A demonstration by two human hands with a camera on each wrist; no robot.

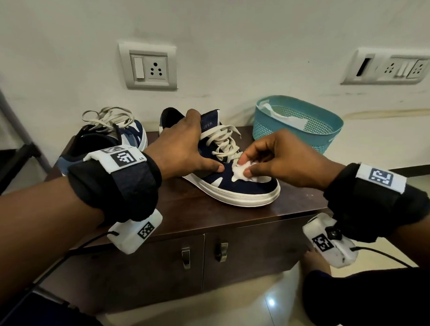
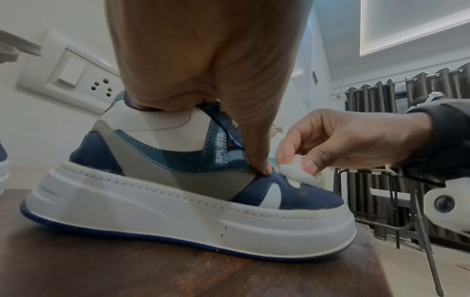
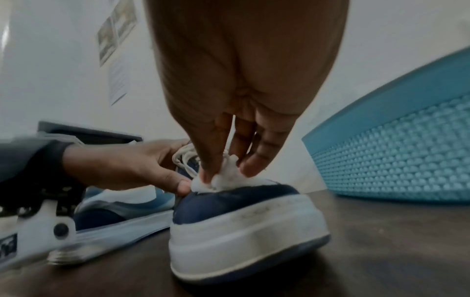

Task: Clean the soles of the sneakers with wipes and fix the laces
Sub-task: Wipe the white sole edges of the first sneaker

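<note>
The shoe stands upright on the cabinet, sole down. We pinch a crumpled wipe in our right hand and press it on the toe part. Our left hand grips the collar, thumb on the side. The second shoe lies behind on the left, perhaps on its side. A basket stands right.

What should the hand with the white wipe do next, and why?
Probably slide the wipe down to the white sole near the toe. The right hand pinches it against the blue upper of the sneaker, not the sole, while the left hand steadies the shoe on the cabinet. Faint marks show on the toe rim in the right wrist view.
</note>
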